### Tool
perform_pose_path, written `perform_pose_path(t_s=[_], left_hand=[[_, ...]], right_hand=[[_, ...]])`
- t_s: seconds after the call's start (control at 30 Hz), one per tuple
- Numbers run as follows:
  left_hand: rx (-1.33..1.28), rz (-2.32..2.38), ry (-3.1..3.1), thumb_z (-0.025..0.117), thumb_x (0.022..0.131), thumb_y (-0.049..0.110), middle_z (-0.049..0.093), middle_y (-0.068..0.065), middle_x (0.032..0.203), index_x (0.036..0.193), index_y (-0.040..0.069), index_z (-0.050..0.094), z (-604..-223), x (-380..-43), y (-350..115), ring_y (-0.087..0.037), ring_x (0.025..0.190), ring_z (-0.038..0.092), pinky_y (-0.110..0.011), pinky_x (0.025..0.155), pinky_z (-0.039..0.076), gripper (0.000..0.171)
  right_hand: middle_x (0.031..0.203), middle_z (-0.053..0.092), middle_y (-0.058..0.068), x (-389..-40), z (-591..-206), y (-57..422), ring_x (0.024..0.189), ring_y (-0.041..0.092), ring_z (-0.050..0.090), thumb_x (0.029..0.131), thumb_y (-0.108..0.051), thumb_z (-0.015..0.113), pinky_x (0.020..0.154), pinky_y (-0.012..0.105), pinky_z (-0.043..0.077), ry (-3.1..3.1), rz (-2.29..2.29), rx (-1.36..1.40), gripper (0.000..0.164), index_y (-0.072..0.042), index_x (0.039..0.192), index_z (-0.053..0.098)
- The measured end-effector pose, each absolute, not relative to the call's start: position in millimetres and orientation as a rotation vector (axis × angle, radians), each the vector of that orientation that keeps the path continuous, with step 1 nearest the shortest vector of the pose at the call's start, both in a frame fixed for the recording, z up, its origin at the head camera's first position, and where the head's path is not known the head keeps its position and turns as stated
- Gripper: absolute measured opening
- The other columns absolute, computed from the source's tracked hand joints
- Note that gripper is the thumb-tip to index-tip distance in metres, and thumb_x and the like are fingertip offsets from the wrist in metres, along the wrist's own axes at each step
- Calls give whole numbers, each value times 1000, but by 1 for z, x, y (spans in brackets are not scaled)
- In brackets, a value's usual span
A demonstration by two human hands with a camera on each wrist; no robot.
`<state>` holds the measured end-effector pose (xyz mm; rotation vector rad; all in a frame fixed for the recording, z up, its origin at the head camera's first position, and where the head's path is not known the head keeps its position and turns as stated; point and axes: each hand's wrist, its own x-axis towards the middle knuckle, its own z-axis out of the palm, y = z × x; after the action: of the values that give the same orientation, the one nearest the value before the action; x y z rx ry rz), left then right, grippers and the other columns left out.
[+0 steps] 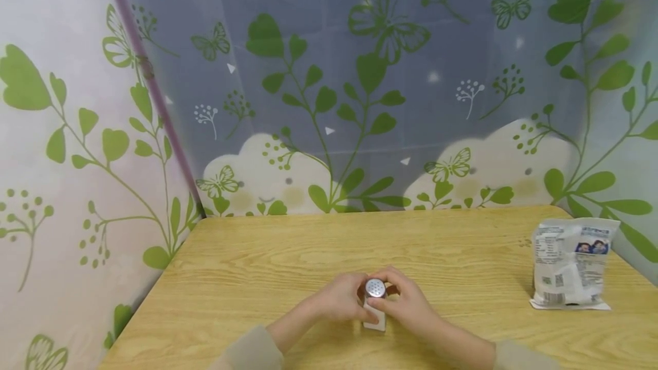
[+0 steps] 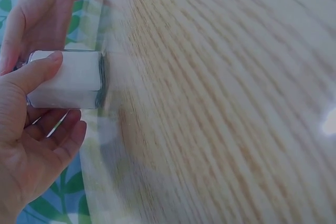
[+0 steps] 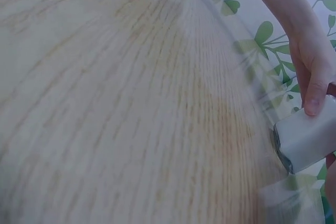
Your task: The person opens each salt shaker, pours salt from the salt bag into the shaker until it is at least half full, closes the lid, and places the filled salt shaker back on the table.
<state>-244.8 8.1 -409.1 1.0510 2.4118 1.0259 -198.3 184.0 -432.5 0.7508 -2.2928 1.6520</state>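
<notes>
A shaker (image 1: 374,324) with a perforated silver lid (image 1: 376,287) and white contents in a clear body stands between both hands near the table's front. My left hand (image 1: 336,300) grips the body, thumb across its near face. At the top, my right hand (image 1: 413,307) holds the lid between thumb and fingers. The left wrist view shows the left thumb on the shaker's body (image 2: 73,80), the right hand (image 2: 44,19) beyond it. Only a sliver of the right hand appears in the right wrist view, beside the shaker (image 3: 307,137); the lid is out of sight there.
A white printed bag (image 1: 573,267) stands upright on the right side of the wood-grain table (image 1: 267,250). Behind and to the left hang cloth sheets (image 1: 319,113) with leaves and butterflies, meeting the table's edges.
</notes>
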Motion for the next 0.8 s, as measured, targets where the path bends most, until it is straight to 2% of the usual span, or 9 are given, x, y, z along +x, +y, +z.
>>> perform_pose_path(t_s=[0.3, 0.5, 0.6, 0.8], left_hand=[[1024, 1040, 2431, 82, 69, 20, 56, 12, 86, 103, 13, 59, -409, -243, 9, -4, 77, 52, -22, 67, 45, 42], [1017, 1042, 2424, 81, 70, 19, 55, 11, 87, 107, 12, 58, -409, -245, 9, -6, 77, 51, -23, 67, 44, 45], [1039, 1028, 2424, 81, 70, 20, 54, 10, 85, 108, 13, 57, -410, -245, 8, -7, 75, 50, -22, 64, 44, 45], [1040, 1023, 2461, 82, 69, 21, 53, 10, 81, 102, 13, 58, -410, -244, 11, -6, 70, 49, -22, 60, 43, 42]], right_hand=[[102, 58, 2, -194, -432, 177, 91, 10, 52, 78, -18, 74, 78, 29, 44, -2333, 1642, 569, 27, -9, 101, 63], [110, 56, 11, -199, -433, 185, 95, 9, 51, 84, -15, 68, 78, 28, 45, -2356, 1640, 723, 37, 0, 116, 55], [111, 56, 11, -201, -435, 189, 97, 8, 51, 85, -12, 66, 80, 28, 45, -2347, 1672, 794, 37, 0, 119, 54], [109, 55, 10, -201, -434, 189, 95, 21, 52, 86, -13, 66, 79, 30, 45, -2368, 1754, 719, 30, -4, 112, 56]])
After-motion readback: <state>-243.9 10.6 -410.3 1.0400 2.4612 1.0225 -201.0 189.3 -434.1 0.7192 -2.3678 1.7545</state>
